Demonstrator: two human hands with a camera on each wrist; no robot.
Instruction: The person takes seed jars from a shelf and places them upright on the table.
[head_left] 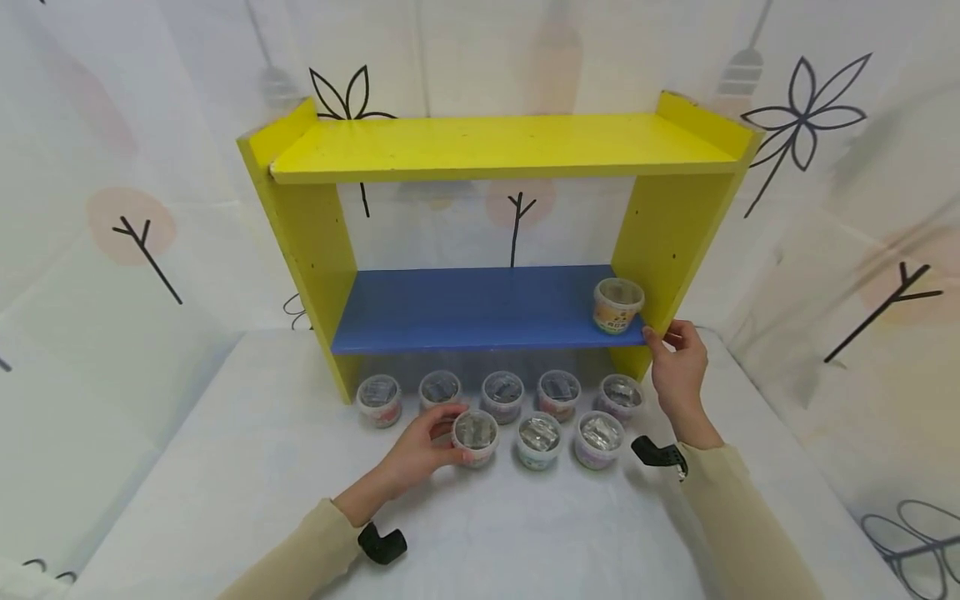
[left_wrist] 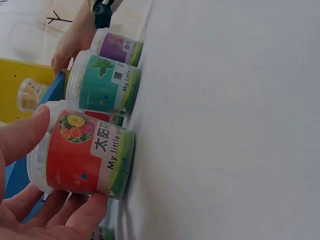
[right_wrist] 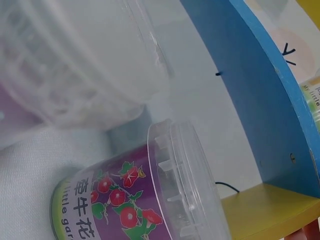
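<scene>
My left hand [head_left: 423, 450] holds a round plastic tub [head_left: 475, 438] by its sides at the left end of the front row. In the left wrist view this tub [left_wrist: 90, 152] has a red flower label, with my thumb on one side and fingers on the other. My right hand [head_left: 678, 371] grips the lower right side of a yellow and blue shelf unit [head_left: 480, 308], thumb near the blue board's corner. An orange-labelled tub [head_left: 618, 306] stands on the blue board's right end. In the right wrist view only a fingertip shows, at the lower right.
Several lidded tubs [head_left: 558, 393] stand in a back row along the shelf's foot. Beside the held tub are a green-labelled tub [head_left: 538, 440] and a purple-labelled tub [head_left: 601, 439]. White cloth [head_left: 525, 533] covers the table, and patterned cloth [head_left: 112, 250] hangs around it.
</scene>
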